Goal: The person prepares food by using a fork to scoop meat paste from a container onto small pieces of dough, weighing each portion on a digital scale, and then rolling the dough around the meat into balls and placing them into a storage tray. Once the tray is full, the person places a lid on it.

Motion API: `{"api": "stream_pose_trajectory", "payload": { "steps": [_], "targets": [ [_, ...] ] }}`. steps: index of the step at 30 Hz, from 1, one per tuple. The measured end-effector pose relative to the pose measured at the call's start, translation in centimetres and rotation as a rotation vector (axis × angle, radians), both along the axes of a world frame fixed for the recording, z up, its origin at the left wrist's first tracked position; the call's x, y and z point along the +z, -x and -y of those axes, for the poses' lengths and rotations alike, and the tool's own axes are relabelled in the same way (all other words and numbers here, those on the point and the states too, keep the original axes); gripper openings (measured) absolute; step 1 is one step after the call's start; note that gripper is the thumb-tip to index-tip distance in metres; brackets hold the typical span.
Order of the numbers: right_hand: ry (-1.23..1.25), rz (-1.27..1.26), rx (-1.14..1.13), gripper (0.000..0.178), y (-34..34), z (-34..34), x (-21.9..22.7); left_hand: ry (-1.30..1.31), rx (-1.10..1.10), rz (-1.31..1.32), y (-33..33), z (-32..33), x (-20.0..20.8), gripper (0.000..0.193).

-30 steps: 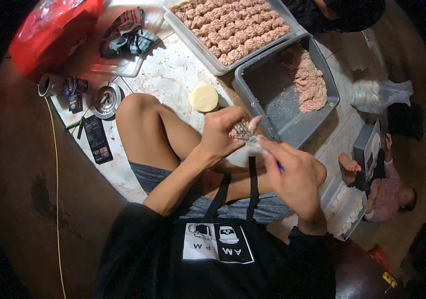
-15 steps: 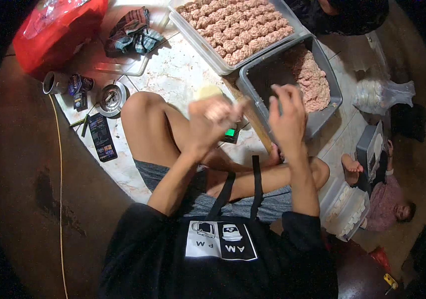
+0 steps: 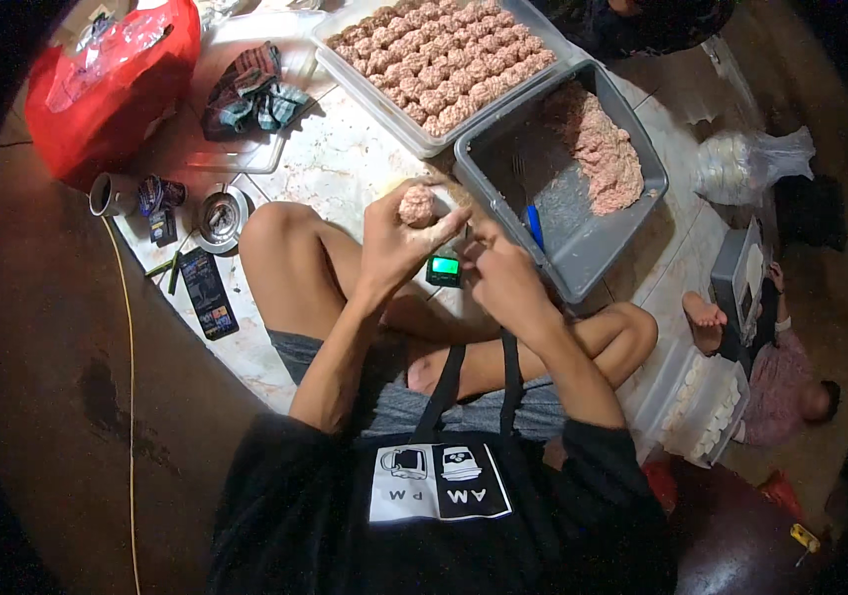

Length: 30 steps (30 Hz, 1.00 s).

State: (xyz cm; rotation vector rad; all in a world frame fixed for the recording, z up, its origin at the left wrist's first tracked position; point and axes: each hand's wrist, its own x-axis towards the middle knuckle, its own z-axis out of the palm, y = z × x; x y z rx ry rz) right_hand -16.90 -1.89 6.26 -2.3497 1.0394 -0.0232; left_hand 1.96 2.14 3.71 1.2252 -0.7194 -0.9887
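Note:
My left hand [image 3: 392, 238] is closed round a ball of minced meat [image 3: 416, 205], which shows above the curled fingers and thumb. Close by, my right hand [image 3: 505, 273] has its fingers bent toward the left thumb; their tips are smeared, so I cannot make out whether they grip anything. Below and between the hands sits a small scale [image 3: 444, 270] with a lit green display. To the right is a grey tub [image 3: 583, 283] with a mound of pink minced meat [image 3: 603, 159] against its far right side. A blue-handled fork [image 3: 534, 226] leans inside it.
Rows of meat balls [image 3: 444, 59] fill a clear container [image 3: 345, 74] beyond the tub. A red plastic bag [image 3: 112, 94], a cloth [image 3: 253, 91], an ashtray [image 3: 221, 216] and a mug [image 3: 110, 195] stand left. At right, another person [image 3: 786, 387] sits near a white-filled tray [image 3: 702, 412].
My right hand has come down and left from over the tub toward my left hand, its fingers now bent. The fork and the scale's display show more fully.

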Motion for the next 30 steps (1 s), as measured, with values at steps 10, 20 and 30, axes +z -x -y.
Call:
{"api": "stream_pose_trajectory", "payload": {
  "steps": [10, 20, 30],
  "targets": [
    [0.091, 0.263, -0.243, 0.033, 7.3, -0.8, 6.8, 0.029, -0.391, 0.647, 2.4, 1.3, -6.1, 0.051],
    [0.327, 0.23, -0.493, 0.025, 5.0, 4.1, 9.0, 0.049, -0.475, 0.759, 3.2, 0.9, -2.5, 0.097],
    [0.149, -0.348, -0.428, 0.044, 5.5, 13.4, -3.1, 0.054, -0.185, 0.055, 1.8, 0.8, -1.4, 0.028]
  ]
}}
